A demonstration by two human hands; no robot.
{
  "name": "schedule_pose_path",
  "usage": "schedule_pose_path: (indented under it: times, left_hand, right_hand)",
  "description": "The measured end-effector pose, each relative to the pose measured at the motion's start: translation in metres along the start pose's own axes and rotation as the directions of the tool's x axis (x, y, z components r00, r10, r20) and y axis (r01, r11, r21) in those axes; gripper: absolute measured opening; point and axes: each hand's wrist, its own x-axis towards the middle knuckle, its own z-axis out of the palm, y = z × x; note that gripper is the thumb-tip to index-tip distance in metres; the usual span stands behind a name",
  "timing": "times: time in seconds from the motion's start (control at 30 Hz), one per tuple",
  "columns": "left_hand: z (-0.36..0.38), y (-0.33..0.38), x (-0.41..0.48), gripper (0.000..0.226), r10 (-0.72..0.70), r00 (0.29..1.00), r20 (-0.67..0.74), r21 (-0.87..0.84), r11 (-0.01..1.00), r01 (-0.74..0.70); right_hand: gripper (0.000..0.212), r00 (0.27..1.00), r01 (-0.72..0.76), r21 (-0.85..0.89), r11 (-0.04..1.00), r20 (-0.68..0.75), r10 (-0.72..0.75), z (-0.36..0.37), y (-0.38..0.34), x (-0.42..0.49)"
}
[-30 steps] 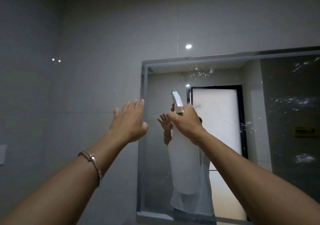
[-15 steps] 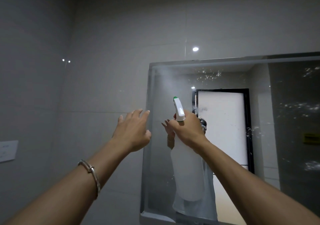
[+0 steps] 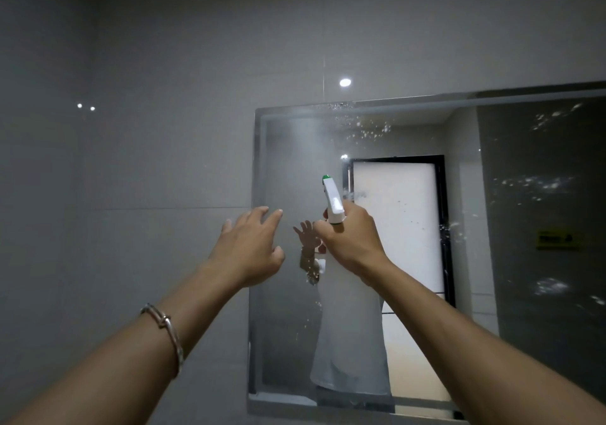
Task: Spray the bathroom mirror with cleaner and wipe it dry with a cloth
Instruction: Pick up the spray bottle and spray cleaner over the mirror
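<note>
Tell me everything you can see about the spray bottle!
Only the top of the spray bottle shows: a white, plastic-looking spray head with a green tip. It tilts up and to the left, aimed at the mirror. The right hand grips it from below and hides the rest of it.

Glossy glass mirror [image 3: 524,149], white plastic sprayer [image 3: 333,201], metal bracelet [image 3: 164,326].

Right hand [image 3: 351,244]: grips a white spray bottle [image 3: 333,200], its green-tipped nozzle aimed up at the glass.
Left hand [image 3: 252,247]: raised, fingers spread, holding nothing, by the mirror's left edge.
Mirror [image 3: 524,149]: wall-mounted, with mist [image 3: 310,136] near the top left and droplets [image 3: 370,131] scattered across it.
Left wrist: silver bracelet [image 3: 164,333].
</note>
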Motion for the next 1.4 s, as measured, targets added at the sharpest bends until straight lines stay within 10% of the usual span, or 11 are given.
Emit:
schedule_pose_path:
  times: [1.0,1.23,1.4]
  left_hand:
    - [0.029,0.017,0.006,0.064,0.085,0.995,-0.044,-0.244,0.965,-0.093]
    - [0.039,0.068,0.029,0.06,0.122,0.992,-0.016,-0.304,0.945,-0.121]
    - [0.036,0.124,0.026,0.059,0.146,0.988,-0.041,-0.303,0.941,-0.152]
  right_hand:
    - [0.011,0.977,-0.118,-0.041,0.992,-0.186,0.108,-0.043,0.018,0.0]
    - [0.04,0.959,-0.13,-0.086,0.988,-0.264,0.104,-0.08,0.021,-0.004]
    - [0.013,0.968,-0.137,-0.078,0.988,-0.221,0.116,-0.123,0.041,-0.021]
